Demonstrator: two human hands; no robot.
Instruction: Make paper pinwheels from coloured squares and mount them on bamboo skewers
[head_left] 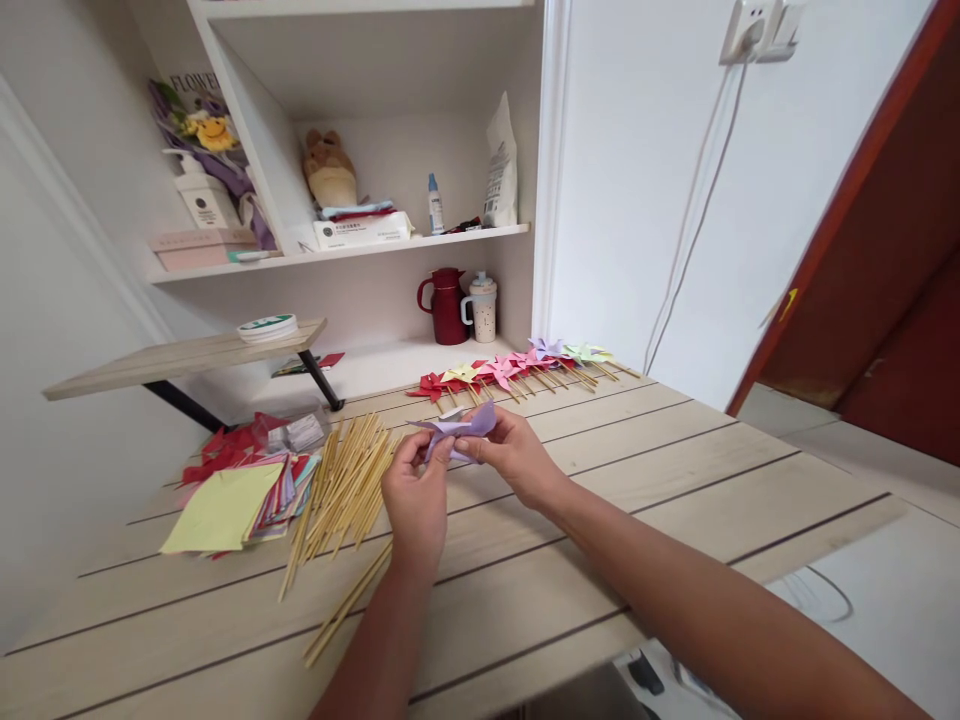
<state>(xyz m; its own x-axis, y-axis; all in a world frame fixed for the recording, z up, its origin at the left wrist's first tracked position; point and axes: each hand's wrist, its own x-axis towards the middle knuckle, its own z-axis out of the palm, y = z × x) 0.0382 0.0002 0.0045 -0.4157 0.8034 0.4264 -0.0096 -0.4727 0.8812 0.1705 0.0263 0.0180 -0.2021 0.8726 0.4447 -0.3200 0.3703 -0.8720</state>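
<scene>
Between my two hands, above the middle of the table, is a purple paper pinwheel [478, 422] with its blades folded up. My left hand [417, 488] pinches its left and lower side between thumb and fingers. From the right, my right hand [517, 455] grips it, with the thumb pressed near its centre. Just left of my left hand lies a loose pile of thin wooden sticks [351, 490]. Further left is a stack of coloured paper squares [225, 505], a yellow one on top. Behind my hands, finished-looking pinwheels on sticks [504, 370] lie in a row.
The slatted wooden table [570, 580] ends at a front edge close to me. A small raised shelf [187, 355] stands at the left with a white round container [268, 328] on it. A red jug [448, 308] and a lidded cup [483, 308] stand at the back.
</scene>
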